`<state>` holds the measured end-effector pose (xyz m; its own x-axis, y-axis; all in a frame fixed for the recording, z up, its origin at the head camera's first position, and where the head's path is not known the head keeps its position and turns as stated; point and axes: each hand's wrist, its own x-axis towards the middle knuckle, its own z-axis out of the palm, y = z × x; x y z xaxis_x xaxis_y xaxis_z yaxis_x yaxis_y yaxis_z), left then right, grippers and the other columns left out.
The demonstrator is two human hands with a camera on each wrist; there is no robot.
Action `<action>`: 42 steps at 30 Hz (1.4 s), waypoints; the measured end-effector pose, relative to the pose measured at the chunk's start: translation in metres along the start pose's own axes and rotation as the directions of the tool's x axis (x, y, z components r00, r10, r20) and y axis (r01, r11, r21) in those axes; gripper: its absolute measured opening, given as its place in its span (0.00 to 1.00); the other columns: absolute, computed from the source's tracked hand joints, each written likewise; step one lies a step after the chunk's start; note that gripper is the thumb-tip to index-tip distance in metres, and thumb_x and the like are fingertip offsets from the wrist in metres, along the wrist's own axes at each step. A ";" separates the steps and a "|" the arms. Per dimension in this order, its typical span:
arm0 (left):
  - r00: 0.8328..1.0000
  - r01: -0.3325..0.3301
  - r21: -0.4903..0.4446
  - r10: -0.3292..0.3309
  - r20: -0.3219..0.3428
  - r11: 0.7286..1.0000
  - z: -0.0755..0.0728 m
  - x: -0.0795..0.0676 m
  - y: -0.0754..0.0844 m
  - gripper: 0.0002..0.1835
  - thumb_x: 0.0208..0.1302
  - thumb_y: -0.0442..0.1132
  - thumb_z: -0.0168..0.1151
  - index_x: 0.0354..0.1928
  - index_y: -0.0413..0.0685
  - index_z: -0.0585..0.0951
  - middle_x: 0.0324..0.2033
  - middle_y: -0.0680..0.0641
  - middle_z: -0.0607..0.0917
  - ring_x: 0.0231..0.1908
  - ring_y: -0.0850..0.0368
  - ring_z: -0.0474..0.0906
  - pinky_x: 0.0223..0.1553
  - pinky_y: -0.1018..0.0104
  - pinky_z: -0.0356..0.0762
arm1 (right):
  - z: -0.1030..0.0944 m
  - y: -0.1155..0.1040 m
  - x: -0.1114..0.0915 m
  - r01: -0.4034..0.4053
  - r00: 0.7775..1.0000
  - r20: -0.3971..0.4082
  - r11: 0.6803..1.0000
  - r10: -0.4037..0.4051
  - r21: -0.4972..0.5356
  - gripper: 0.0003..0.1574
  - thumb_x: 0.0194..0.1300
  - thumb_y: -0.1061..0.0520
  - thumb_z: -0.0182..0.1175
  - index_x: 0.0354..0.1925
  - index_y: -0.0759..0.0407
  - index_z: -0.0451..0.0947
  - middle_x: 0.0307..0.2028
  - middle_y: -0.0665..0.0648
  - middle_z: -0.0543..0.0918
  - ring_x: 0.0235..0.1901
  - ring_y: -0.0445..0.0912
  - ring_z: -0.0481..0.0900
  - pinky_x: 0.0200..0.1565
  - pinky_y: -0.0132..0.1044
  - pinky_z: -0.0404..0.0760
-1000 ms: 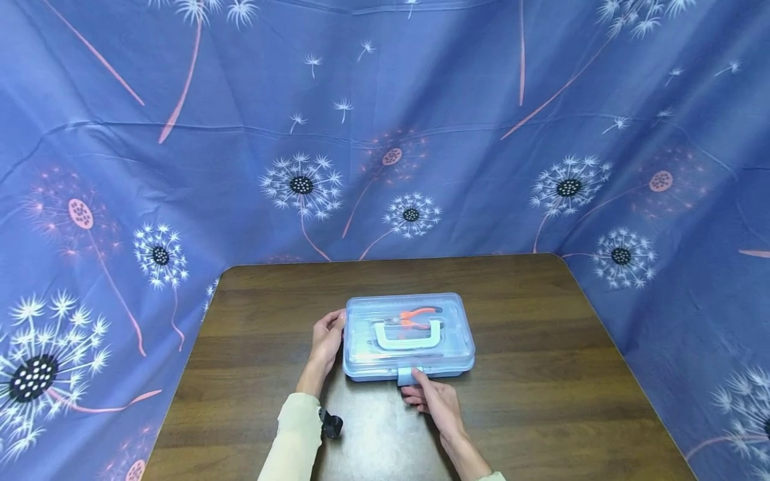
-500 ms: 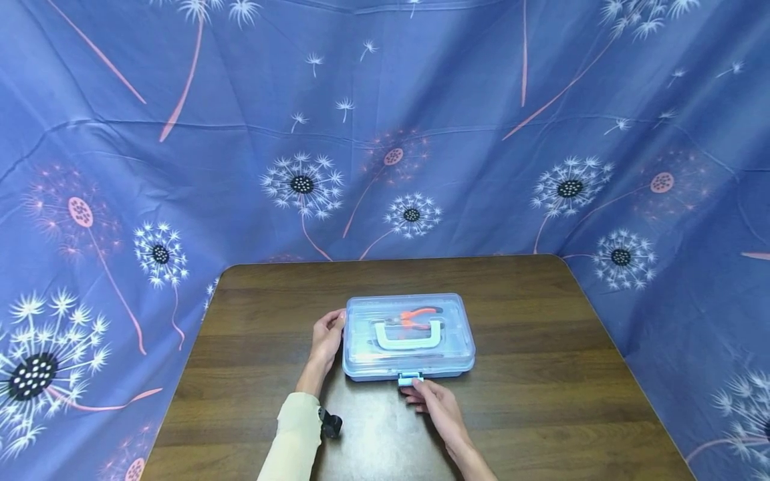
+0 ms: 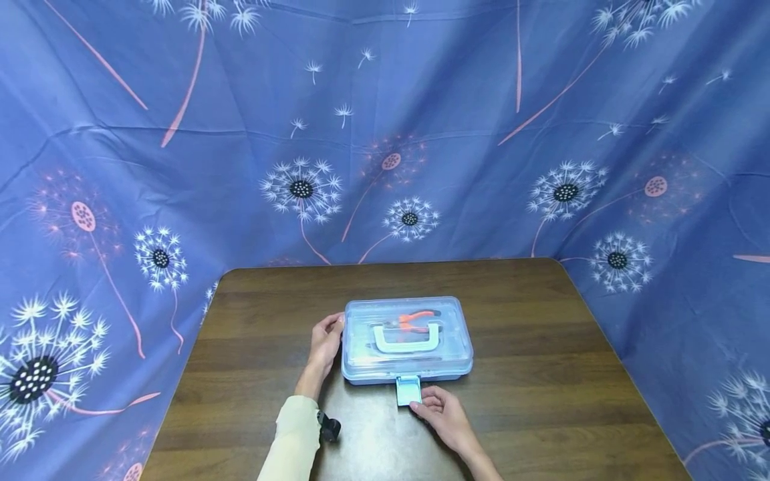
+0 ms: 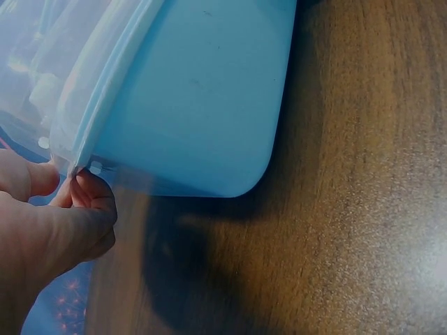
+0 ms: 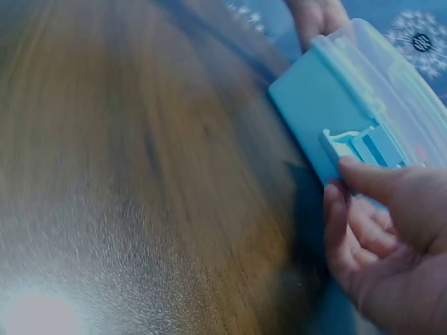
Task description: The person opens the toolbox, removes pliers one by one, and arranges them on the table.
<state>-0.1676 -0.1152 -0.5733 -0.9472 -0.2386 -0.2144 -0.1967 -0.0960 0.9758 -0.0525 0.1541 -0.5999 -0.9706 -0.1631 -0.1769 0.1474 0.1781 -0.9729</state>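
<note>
A light-blue plastic toolbox [image 3: 368,380] with a see-through lid [image 3: 361,327] and a white handle [image 3: 408,347] stands on the table. Orange-handled pliers [image 3: 412,319] show through the lid. My left hand [image 3: 325,342] pinches the box's left rim, thumb on the lid side and fingers beneath, as the left wrist view shows the hand [image 4: 52,227] doing. At the front, the latch [image 3: 408,391] is flipped outward from the lid. My right hand [image 3: 446,419] holds the latch's right side between thumb and fingers. The lid sits down on the box.
The brown wooden table [image 3: 541,374] stretches out on both sides of the box. Behind and beside it hangs a blue cloth [image 3: 469,167] with dandelion prints. A black wrist device [image 3: 328,426] sits at my left sleeve [image 3: 291,431].
The latch has swung from upright against the box front out and down toward me. My right hand has moved with it, slightly nearer. The left hand keeps its hold on the rim.
</note>
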 end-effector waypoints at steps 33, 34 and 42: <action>1.000 -0.011 -0.009 0.011 0.004 1.000 -0.002 -0.001 0.000 0.17 0.79 0.34 0.54 0.60 0.27 0.78 0.43 0.44 0.85 0.37 0.64 0.77 0.37 0.74 0.76 | -0.046 0.001 0.005 -0.143 0.977 -0.156 0.989 0.148 0.039 0.21 0.74 0.58 0.62 0.50 0.79 0.77 0.40 0.68 0.88 0.35 0.49 0.86 0.38 0.37 0.86; 1.000 -0.011 -0.010 0.011 0.006 1.000 -0.002 -0.001 0.000 0.17 0.79 0.34 0.54 0.60 0.27 0.78 0.43 0.44 0.85 0.37 0.64 0.77 0.37 0.74 0.76 | -0.050 0.001 0.004 -0.146 0.973 -0.180 0.989 0.148 0.021 0.22 0.74 0.57 0.62 0.51 0.78 0.77 0.40 0.67 0.88 0.35 0.48 0.86 0.39 0.37 0.86; 1.000 -0.013 -0.014 0.013 0.021 1.000 -0.002 0.000 0.000 0.18 0.79 0.35 0.53 0.61 0.27 0.77 0.45 0.43 0.85 0.38 0.65 0.77 0.38 0.74 0.77 | -0.076 -0.006 0.003 -0.005 0.969 -0.247 0.997 -0.013 -0.075 0.45 0.65 0.57 0.72 0.71 0.70 0.62 0.63 0.69 0.76 0.57 0.53 0.79 0.52 0.30 0.80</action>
<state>-0.1671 -0.1176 -0.5730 -0.9548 -0.2193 -0.2009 -0.1811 -0.1068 0.9776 -0.0707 0.2265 -0.5829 -0.9894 0.0793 -0.1216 0.1379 0.2512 -0.9581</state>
